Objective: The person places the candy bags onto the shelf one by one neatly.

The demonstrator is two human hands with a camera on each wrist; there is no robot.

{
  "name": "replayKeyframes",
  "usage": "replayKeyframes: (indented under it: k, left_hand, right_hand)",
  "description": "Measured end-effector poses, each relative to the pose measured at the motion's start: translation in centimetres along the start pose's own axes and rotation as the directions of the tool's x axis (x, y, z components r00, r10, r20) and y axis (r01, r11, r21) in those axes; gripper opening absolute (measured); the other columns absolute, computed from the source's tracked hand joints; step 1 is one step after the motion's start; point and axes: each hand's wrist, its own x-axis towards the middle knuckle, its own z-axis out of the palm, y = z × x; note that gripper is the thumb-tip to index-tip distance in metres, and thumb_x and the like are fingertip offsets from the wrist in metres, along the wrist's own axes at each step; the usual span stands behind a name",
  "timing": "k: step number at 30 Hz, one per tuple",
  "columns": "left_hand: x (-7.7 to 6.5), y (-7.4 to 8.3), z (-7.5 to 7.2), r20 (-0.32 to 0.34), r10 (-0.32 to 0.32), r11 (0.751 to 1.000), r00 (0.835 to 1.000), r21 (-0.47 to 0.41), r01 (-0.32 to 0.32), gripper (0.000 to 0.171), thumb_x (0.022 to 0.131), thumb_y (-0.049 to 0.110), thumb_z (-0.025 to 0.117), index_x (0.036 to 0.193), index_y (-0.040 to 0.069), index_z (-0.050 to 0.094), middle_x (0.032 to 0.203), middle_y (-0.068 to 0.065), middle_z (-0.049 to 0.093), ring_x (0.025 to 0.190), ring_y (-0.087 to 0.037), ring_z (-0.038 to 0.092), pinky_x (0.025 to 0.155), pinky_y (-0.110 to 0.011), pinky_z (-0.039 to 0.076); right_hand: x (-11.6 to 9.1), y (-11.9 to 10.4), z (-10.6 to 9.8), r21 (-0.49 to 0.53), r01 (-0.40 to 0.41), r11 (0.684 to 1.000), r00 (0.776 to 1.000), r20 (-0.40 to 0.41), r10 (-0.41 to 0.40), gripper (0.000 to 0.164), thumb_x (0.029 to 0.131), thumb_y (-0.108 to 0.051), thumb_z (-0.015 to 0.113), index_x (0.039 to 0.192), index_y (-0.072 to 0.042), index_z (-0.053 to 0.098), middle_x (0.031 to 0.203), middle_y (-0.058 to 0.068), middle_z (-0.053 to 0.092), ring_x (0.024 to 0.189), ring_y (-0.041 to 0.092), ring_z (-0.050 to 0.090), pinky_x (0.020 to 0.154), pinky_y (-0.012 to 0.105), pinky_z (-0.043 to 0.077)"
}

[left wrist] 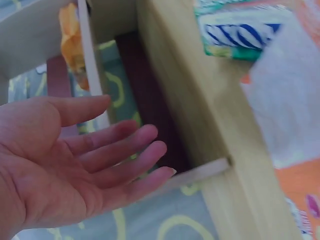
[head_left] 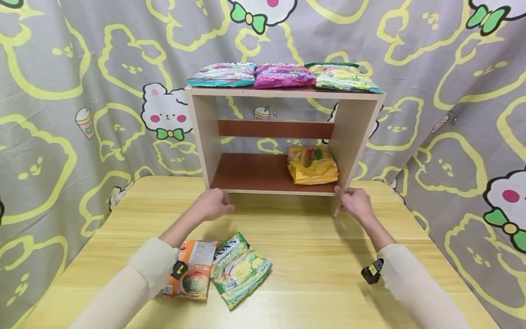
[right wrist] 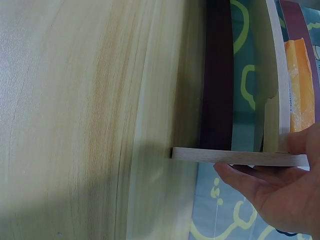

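Observation:
A small wooden shelf unit (head_left: 271,192) stands on the table. My left hand (head_left: 212,204) is by its lower left corner; in the left wrist view that hand (left wrist: 85,160) has its fingers loosely extended and holds nothing. My right hand (head_left: 356,204) grips the right side panel (right wrist: 240,156), with the thumb inside and the fingers outside. A yellow snack bag (head_left: 313,167) with a mango picture sits on the middle board, at the right. Along the top lie a teal-and-pink bag (head_left: 226,75), a purple bag (head_left: 283,76) and a green-and-yellow bag (head_left: 344,77).
An orange bag (head_left: 197,269), partly behind my left forearm, and a green Fox's bag (head_left: 240,269) lie on the table (head_left: 312,292) in front. A patterned curtain (head_left: 452,91) hangs behind and at both sides.

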Motion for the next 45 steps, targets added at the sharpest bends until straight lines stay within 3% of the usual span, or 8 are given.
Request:
replayKeyframes:
  k: [3,5,8,11,19,22,31,45]
  left_hand:
    - [-0.5,-1.3,0.3,0.06,-0.02,1.0,0.998,-0.003,0.02,0.034,0.092,0.023,0.071,0.064,0.01,0.056,0.059,0.006,0.045,0.056,-0.01,0.038,0.055,-0.027,0.036]
    - [-0.9,-2.1,0.5,0.103,-0.045,0.999,0.994,-0.006,0.046,0.027,0.091,0.024,0.072,0.072,0.008,0.061,0.065,0.003,0.055,0.061,-0.014,0.049,0.058,-0.03,0.044]
    - [-1.7,-3.0,0.5,0.158,-0.074,0.997,0.985,0.004,0.074,0.026,0.089,0.026,0.076,0.096,0.002,0.071,0.098,-0.012,0.072,0.088,-0.029,0.066,0.077,-0.042,0.057]
    - [-2.4,-3.5,0.4,0.227,-0.095,0.995,0.969,0.026,0.091,0.035,0.087,0.027,0.078,0.109,0.001,0.071,0.126,-0.022,0.066,0.108,-0.038,0.065,0.091,-0.05,0.056]
    - [-3.5,-4.3,0.9,0.407,-0.18,0.984,0.896,0.088,0.157,0.027,0.081,0.017,0.085,0.104,0.011,0.072,0.105,-0.006,0.069,0.086,-0.018,0.062,0.082,-0.04,0.057]
    - [-3.7,-4.5,1.1,0.44,-0.179,0.984,0.88,0.091,0.155,0.025,0.08,0.014,0.085,0.102,0.014,0.072,0.093,-0.001,0.068,0.083,-0.015,0.061,0.08,-0.038,0.056]
    - [-3.8,-5.1,1.5,0.468,-0.155,0.986,0.87,0.023,0.164,0.02,0.081,0.011,0.084,0.097,0.012,0.072,0.095,-0.002,0.07,0.087,-0.017,0.064,0.085,-0.039,0.057]
    - [-3.9,-5.3,1.7,0.464,-0.118,0.992,0.878,0.009,0.129,0.02,0.082,0.009,0.083,0.093,0.013,0.067,0.09,-0.001,0.065,0.08,-0.017,0.056,0.075,-0.035,0.052]
  right_hand:
    - [0.0,0.0,0.1,-0.001,0.0,1.0,1.0,0.007,0.0,0.067,0.102,-0.055,0.043,0.129,0.001,0.067,0.119,0.03,0.069,0.095,0.037,0.075,0.075,0.033,0.053]
    - [0.0,0.0,0.1,-0.001,-0.007,1.0,1.0,0.004,0.007,0.065,0.102,-0.055,0.043,0.127,0.0,0.068,0.116,0.029,0.07,0.095,0.037,0.075,0.075,0.032,0.053]
    - [0.0,0.0,0.2,0.003,-0.003,1.0,1.0,-0.002,0.003,0.064,0.102,-0.054,0.043,0.126,0.0,0.069,0.114,0.028,0.071,0.094,0.037,0.075,0.074,0.031,0.052]
    - [0.1,-0.1,0.2,0.006,-0.004,1.0,1.0,-0.009,0.004,0.063,0.102,-0.054,0.044,0.125,-0.001,0.07,0.115,0.028,0.071,0.094,0.037,0.075,0.075,0.031,0.052]
    - [0.1,-0.2,0.1,0.011,-0.004,1.0,1.0,-0.005,0.004,0.064,0.102,-0.054,0.044,0.128,-0.001,0.068,0.121,0.031,0.067,0.092,0.036,0.075,0.076,0.032,0.054]
    - [0.1,-0.3,0.1,0.017,-0.003,1.0,1.0,-0.003,0.003,0.064,0.103,-0.053,0.043,0.129,0.0,0.067,0.122,0.031,0.066,0.093,0.036,0.075,0.076,0.034,0.054]
    - [0.1,-0.2,0.1,0.016,0.0,1.0,1.0,-0.003,0.0,0.064,0.102,-0.054,0.043,0.129,-0.002,0.068,0.122,0.031,0.067,0.092,0.036,0.076,0.078,0.035,0.055]
    - [-0.1,-0.2,0.1,0.018,0.005,1.0,1.0,-0.01,-0.005,0.062,0.103,-0.053,0.044,0.129,-0.001,0.068,0.122,0.032,0.066,0.091,0.036,0.076,0.074,0.033,0.054]
